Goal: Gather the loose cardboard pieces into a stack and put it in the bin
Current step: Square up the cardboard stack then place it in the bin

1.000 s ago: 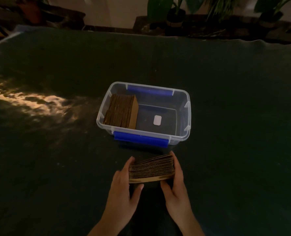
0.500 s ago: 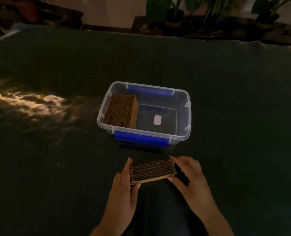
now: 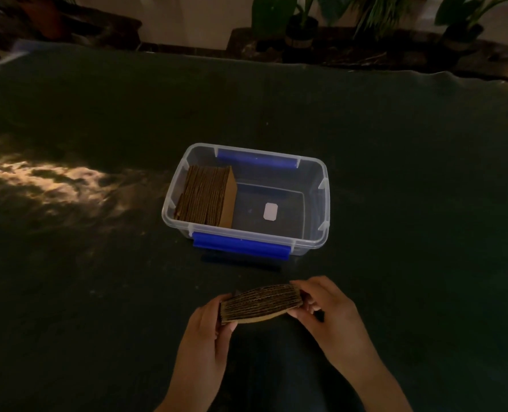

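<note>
A stack of brown cardboard pieces is held edge-on between my two hands, just in front of the bin. My left hand grips its left end. My right hand pinches its right end with the fingers curled over the top. The clear plastic bin with blue latches stands beyond, in the middle of the dark table. Another cardboard stack leans upright against the bin's left wall. The bin's right half shows only a small white label on its floor.
The dark green cloth-covered table stretches wide on all sides. A patch of warm light falls on its left part. Potted plants stand behind the far edge.
My right hand has shifted from a flat press on the stack's right end to a pinch with fingers over the top. The stack has tilted slightly and risen on the right.
</note>
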A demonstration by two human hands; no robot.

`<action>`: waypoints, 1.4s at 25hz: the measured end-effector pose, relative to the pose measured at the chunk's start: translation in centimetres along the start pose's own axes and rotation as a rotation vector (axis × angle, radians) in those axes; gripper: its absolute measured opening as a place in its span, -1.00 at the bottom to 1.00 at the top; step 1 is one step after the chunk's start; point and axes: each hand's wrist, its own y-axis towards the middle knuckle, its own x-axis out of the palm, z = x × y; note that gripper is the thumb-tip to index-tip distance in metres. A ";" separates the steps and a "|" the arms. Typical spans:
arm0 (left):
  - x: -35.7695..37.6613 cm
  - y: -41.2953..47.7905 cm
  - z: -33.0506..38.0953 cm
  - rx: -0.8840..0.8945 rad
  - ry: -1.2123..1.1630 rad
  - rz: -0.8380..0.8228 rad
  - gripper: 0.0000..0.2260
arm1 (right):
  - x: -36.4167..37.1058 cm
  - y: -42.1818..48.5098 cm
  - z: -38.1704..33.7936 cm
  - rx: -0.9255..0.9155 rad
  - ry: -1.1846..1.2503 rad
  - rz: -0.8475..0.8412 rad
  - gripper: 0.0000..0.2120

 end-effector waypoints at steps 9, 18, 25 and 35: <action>-4.8 1.5 9.2 0.176 -0.077 0.083 -0.69 | -13.1 4.1 -5.8 -0.141 -0.141 -0.122 -0.68; -1.1 10.2 14.4 0.096 -0.079 0.203 -0.40 | -16.2 21.4 -3.6 -0.133 -0.156 -0.520 -0.67; 2.0 10.6 13.8 -0.012 0.105 0.191 -0.56 | -14.1 22.3 -3.4 -0.198 -0.482 -0.723 -0.73; 1.4 13.0 14.3 -0.082 0.355 -0.220 -0.44 | -11.9 23.1 -5.1 -0.159 -0.851 -0.888 -0.74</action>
